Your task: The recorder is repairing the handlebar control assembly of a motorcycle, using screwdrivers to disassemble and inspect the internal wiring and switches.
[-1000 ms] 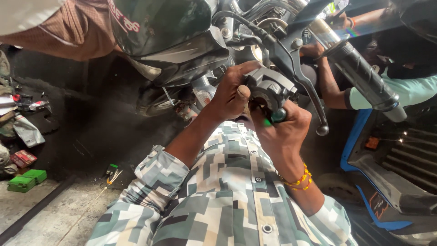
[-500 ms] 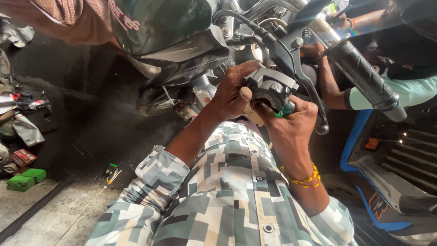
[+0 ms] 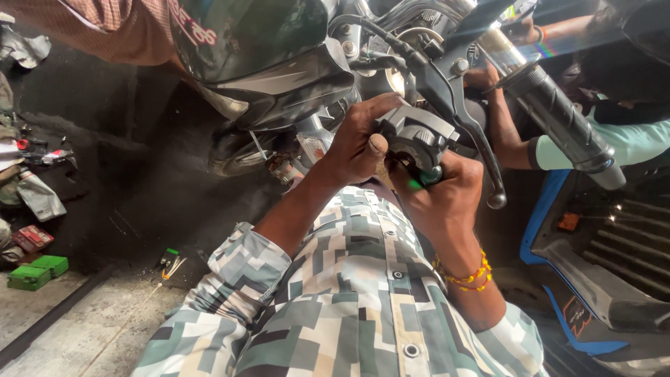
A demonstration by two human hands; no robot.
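Observation:
My left hand (image 3: 356,143) is wrapped around the grey switch housing (image 3: 417,134) on a motorcycle's handlebar, thumb up against its side. Just below it, my right hand (image 3: 447,195), with a yellow and orange bead bracelet at the wrist, is closed on a green-handled screwdriver (image 3: 424,179). The tool's tip points up into the underside of the housing and is hidden there. A black brake lever (image 3: 466,119) curves down past my right hand. The black rubber grip (image 3: 558,119) sticks out to the right.
The motorcycle's dark green fairing (image 3: 258,49) fills the top centre. Another person's arm (image 3: 506,132), in a teal sleeve, reaches in behind the handlebar at the right. A blue vehicle panel (image 3: 544,216) stands at the right. Green boxes (image 3: 35,271) and scattered parts lie at the left.
My right hand with the screwdriver has shifted slightly under the switch housing. My left hand has kept its hold on the housing.

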